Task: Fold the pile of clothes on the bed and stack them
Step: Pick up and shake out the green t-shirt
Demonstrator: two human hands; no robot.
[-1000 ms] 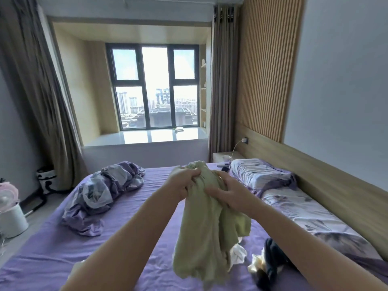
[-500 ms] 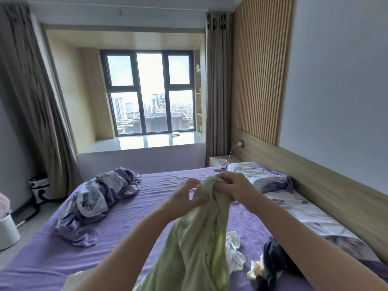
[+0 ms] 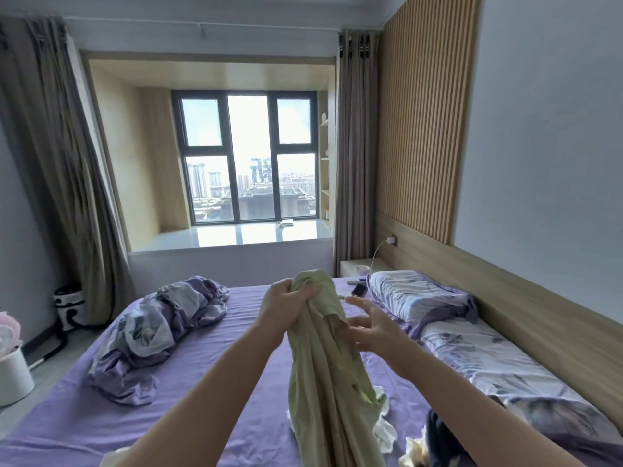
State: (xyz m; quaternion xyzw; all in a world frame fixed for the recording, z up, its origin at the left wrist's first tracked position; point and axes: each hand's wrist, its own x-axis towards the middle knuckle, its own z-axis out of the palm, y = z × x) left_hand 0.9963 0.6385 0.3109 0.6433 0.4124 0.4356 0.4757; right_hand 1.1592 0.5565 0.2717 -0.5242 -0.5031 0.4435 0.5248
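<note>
A pale green garment (image 3: 328, 375) hangs bunched in front of me above the purple bed (image 3: 209, 392). My left hand (image 3: 285, 310) grips its top end. My right hand (image 3: 372, 326) is beside the cloth with fingers spread, touching its right side without gripping. Below the garment, white clothes (image 3: 384, 429) and a dark blue piece (image 3: 441, 439) lie in a pile near the bed's right front; part of the pile is hidden by my right arm.
A crumpled purple-patterned quilt (image 3: 158, 332) lies on the left of the bed. Two patterned pillows (image 3: 421, 298) lie along the wooden headboard on the right. A phone (image 3: 359, 290) rests near the far pillow. A white bin (image 3: 13, 375) stands on the floor at left.
My right hand has let go of the garment's top and dropped lower with fingers spread. My left hand now holds the top alone, and the cloth hangs straighter.
</note>
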